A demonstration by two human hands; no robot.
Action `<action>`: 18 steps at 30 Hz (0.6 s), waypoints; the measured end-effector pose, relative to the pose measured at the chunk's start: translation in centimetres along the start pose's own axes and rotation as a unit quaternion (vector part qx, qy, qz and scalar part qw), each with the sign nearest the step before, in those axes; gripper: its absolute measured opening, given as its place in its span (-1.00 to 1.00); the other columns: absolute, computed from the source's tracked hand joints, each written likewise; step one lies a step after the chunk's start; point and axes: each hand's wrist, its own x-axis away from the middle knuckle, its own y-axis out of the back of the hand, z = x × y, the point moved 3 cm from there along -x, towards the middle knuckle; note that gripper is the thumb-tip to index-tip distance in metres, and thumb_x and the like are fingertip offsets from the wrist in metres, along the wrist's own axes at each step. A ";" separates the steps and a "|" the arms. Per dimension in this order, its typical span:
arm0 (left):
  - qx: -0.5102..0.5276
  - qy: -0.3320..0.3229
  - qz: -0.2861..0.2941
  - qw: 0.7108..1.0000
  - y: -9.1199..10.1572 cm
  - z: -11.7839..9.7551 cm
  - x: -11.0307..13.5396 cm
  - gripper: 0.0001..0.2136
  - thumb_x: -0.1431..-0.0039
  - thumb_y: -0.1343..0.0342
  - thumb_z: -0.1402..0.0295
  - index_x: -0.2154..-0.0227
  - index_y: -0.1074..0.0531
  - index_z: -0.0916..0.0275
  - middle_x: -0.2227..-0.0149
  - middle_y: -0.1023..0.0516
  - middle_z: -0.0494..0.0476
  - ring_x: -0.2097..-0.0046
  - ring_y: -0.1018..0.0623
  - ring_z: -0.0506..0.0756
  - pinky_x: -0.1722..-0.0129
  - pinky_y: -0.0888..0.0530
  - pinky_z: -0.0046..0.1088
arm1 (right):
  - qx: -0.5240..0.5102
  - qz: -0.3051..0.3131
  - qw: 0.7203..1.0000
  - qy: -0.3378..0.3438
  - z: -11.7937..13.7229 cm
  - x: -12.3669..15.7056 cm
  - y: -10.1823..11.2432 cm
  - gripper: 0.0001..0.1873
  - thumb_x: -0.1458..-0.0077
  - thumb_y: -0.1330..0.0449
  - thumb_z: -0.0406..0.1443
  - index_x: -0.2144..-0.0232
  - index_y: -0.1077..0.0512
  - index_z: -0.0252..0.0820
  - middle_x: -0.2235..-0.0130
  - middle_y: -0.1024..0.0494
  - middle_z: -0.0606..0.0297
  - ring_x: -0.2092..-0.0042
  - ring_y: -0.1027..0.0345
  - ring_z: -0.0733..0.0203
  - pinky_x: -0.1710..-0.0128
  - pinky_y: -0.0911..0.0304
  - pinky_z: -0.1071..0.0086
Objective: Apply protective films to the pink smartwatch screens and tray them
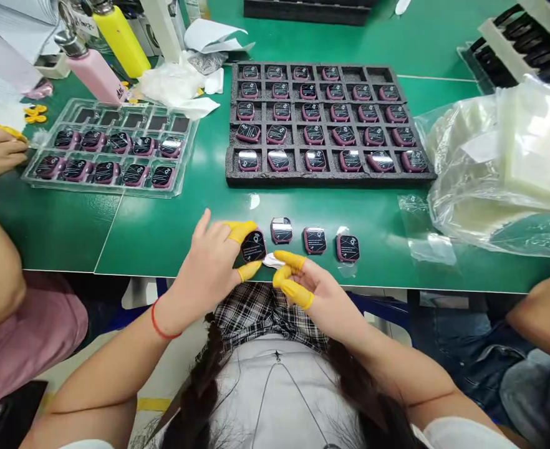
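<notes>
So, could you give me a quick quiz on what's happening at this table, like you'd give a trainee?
1. True or false: the left hand holds a watch.
2. How many loose watches lie on the table to its right?
3. The covers on the fingers are: A yellow, B blue, C white.
Key: 1 true; 2 three; 3 A.
</notes>
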 end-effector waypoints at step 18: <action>0.099 0.088 -0.098 0.986 0.9 -3.4 3.3 -0.60 -0.20 -0.16 0.26 -0.08 -0.33 0.17 0.24 -0.59 0.11 0.08 -0.58 0.20 -0.06 -0.49 -0.21 | -0.090 0.088 0.992 0.018 0.2 -1.5 -2.3 -0.65 0.10 -0.41 -0.11 0.43 -0.41 -0.21 0.49 -0.29 0.43 0.52 0.02 0.44 0.52 0.05 0.45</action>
